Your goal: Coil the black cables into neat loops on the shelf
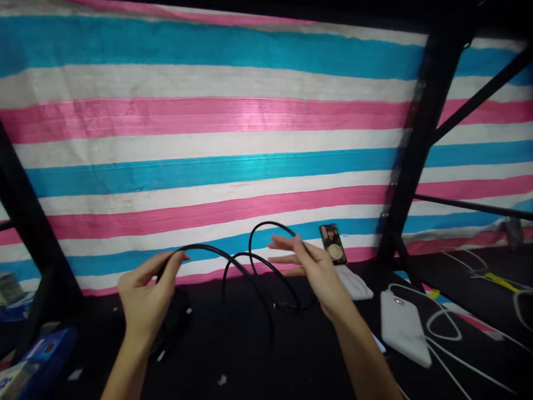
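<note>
A black cable (250,272) hangs in loose loops between my hands, above a dark surface. My left hand (152,286) pinches it between thumb and fingers on the left side. On the right, my right hand (312,266) holds another part of the cable at the thumb and index finger, its other fingers spread apart. A dark bundle (177,311) lies just behind and beside my left wrist; its details are hard to make out.
A white power bank (403,328) with white cables lies at the right. Behind my right hand are a phone-like screen (333,244) and a white item (353,282). Blue boxes (45,355) sit lower left. Black metal posts (428,133) frame a striped sheet (208,119).
</note>
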`<state>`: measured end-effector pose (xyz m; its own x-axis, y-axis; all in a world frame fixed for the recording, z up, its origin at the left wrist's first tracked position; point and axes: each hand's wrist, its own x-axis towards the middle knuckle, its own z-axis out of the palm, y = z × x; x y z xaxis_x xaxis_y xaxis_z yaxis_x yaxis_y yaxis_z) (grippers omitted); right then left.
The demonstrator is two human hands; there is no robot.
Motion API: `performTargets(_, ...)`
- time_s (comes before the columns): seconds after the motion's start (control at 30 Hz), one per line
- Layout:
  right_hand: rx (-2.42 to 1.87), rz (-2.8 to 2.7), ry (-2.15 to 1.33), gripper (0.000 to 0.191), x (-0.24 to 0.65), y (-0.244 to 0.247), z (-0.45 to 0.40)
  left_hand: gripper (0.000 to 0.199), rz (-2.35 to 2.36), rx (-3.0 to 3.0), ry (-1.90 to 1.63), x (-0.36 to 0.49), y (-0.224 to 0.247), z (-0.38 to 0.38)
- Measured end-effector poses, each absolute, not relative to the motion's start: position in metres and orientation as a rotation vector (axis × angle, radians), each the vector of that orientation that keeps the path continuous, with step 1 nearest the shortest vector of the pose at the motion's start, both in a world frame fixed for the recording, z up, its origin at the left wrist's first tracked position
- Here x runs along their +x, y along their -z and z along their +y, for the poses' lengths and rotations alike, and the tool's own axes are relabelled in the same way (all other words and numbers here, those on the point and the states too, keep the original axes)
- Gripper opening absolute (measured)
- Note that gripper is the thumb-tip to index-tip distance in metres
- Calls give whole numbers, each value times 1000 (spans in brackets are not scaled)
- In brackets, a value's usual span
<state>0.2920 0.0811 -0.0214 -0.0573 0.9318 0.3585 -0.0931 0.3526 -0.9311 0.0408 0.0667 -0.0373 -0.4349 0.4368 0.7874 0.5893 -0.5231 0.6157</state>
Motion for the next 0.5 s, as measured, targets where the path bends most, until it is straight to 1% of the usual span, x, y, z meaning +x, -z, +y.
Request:
performTargets(0.1,-800,-1438,-1193,45,273,24,75,17,-1380,-1746,1933,57,37,61)
performTargets(0.17,-783,-1477,-1204,45,266,23,68,13,-1210,-1782,1806,64,39,59)
performTargets(0.27,-812,-1553,-1078,38,263,20,57,4,-1027,-1770,1671,72,41,54)
performTargets(0.33,-845,-1630,-933,44,265,19,53,3,-993,-1715,1632,78,40,49)
performTargets(0.37,-848,-1668,-870,42,267,19,52,3,-1003,-1682,1631,80,40,45)
performTargets(0.47,-802,-1733,-849,19,272,20,55,3,-1118,-1636,1683,87,37,34)
performTargets(0.5,-784,-1732,-882,15,274,20,56,4,-1175,-1643,1705,88,36,32)
